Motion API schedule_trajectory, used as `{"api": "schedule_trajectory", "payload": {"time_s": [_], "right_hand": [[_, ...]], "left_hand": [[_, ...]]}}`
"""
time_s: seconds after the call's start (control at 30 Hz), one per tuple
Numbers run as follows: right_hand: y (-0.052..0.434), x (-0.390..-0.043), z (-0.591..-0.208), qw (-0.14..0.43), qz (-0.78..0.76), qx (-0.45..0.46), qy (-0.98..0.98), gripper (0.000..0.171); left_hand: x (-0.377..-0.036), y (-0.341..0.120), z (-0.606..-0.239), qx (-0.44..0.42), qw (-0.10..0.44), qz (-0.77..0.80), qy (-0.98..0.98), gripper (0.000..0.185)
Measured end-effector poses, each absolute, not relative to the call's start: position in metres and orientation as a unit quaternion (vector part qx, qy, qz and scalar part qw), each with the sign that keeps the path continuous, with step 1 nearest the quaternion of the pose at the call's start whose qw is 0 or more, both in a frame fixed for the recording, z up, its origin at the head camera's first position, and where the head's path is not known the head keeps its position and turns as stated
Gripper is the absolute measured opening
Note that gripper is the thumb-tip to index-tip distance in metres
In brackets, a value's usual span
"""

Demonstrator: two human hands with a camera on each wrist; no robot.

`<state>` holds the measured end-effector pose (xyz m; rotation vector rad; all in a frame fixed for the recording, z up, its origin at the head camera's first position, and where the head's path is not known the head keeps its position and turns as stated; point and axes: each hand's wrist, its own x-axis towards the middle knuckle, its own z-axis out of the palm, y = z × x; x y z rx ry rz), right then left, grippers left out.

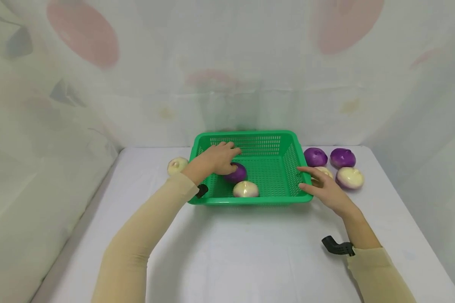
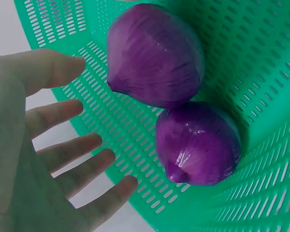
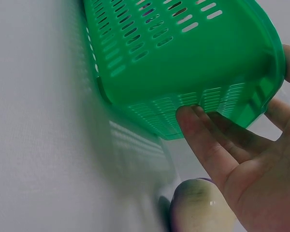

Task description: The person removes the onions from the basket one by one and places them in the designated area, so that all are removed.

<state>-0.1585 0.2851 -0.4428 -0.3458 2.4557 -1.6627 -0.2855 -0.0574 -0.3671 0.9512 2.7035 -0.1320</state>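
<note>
My left hand is over the left side of the green plastic basket, fingers spread and nothing in them. Below its thumb lies a purple onion-like bulb, and a pale one sits in front of that. The left wrist view shows two purple-sided bulbs in the basket, apart from the fingers. At the basket's right wall is my right hand, its thumb and index finger over the rim. In the right wrist view its other fingers press against the outer wall.
Right of the basket are two purple bulbs at the back and a pale bulb in front. Another pale bulb is partly behind my right hand. One pale bulb lies left of the basket on the white table.
</note>
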Motion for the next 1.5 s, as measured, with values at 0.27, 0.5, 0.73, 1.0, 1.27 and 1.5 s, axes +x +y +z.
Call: {"api": "schedule_trajectory", "payload": {"time_s": [0.27, 0.5, 0.73, 1.0, 1.27, 1.5], "right_hand": [[0.283, -0.158, -0.441, 0.077, -0.559, -0.118, 0.817, 0.057], [0.282, -0.158, -0.441, 0.074, -0.555, -0.121, 0.82, 0.057], [0.282, -0.159, -0.443, 0.075, -0.553, -0.12, 0.821, 0.057], [0.282, -0.16, -0.444, 0.075, -0.553, -0.12, 0.821, 0.058], [0.283, -0.16, -0.443, 0.069, -0.549, -0.121, 0.824, 0.057], [0.285, -0.16, -0.442, 0.066, -0.547, -0.12, 0.826, 0.056]], "left_hand": [[-0.288, -0.05, -0.375, 0.337, 0.152, -0.062, 0.927, 0.064], [-0.287, -0.047, -0.379, 0.322, 0.178, -0.072, 0.927, 0.065], [-0.285, -0.038, -0.381, 0.323, 0.221, -0.057, 0.918, 0.062], [-0.285, -0.037, -0.388, 0.311, 0.233, -0.058, 0.92, 0.062], [-0.286, -0.037, -0.387, 0.325, 0.214, -0.064, 0.919, 0.064], [-0.286, -0.033, -0.371, 0.339, 0.169, -0.058, 0.924, 0.062]]}}
